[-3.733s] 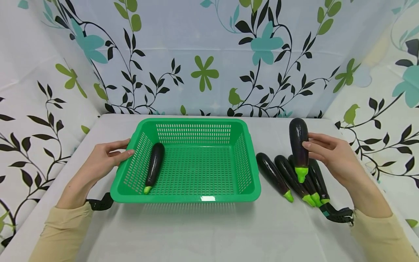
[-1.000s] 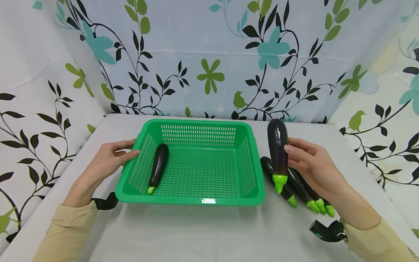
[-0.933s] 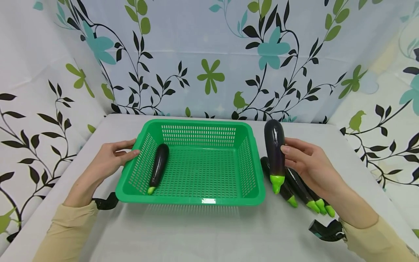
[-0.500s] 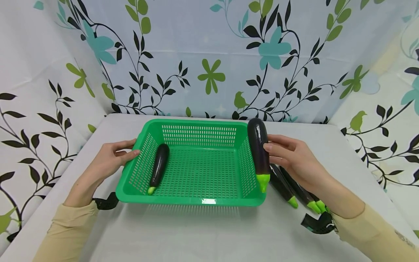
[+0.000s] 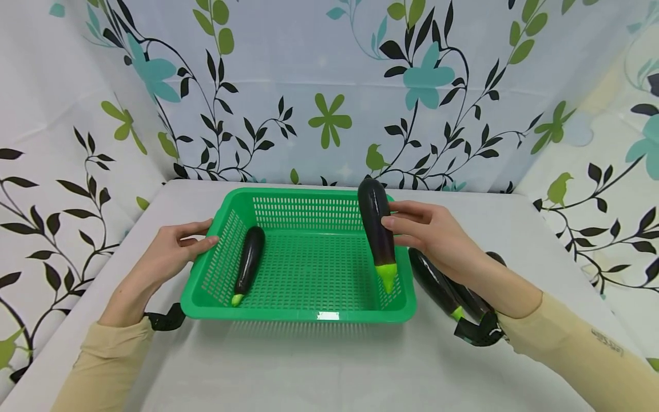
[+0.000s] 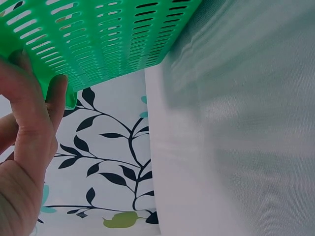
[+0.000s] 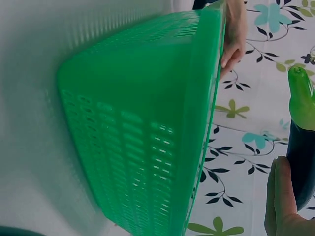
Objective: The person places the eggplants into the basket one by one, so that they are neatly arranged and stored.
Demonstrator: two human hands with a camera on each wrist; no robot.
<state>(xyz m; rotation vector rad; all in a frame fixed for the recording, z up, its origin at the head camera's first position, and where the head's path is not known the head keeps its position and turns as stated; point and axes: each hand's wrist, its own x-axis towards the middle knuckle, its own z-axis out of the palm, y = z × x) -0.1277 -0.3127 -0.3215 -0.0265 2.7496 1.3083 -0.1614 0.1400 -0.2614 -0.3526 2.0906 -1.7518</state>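
Note:
My right hand pinches a dark purple eggplant with a bright green stem end, held above the right side of a green plastic basket. In the right wrist view the held eggplant stands higher than the basket rim, its green end upward in that picture. My left hand grips the basket's left rim, thumb on top; the left wrist view shows its fingers at the rim from below. A second eggplant lies inside the basket along its left wall.
Several more eggplants lie on the white tabletop right of the basket, partly hidden under my right forearm. Black wrist cameras sit at both wrists. A patterned curtain encloses the table at the back and sides.
My right hand has carried the eggplant leftward from over the pile on the table to above the basket's right side. The left hand has stayed at the rim.

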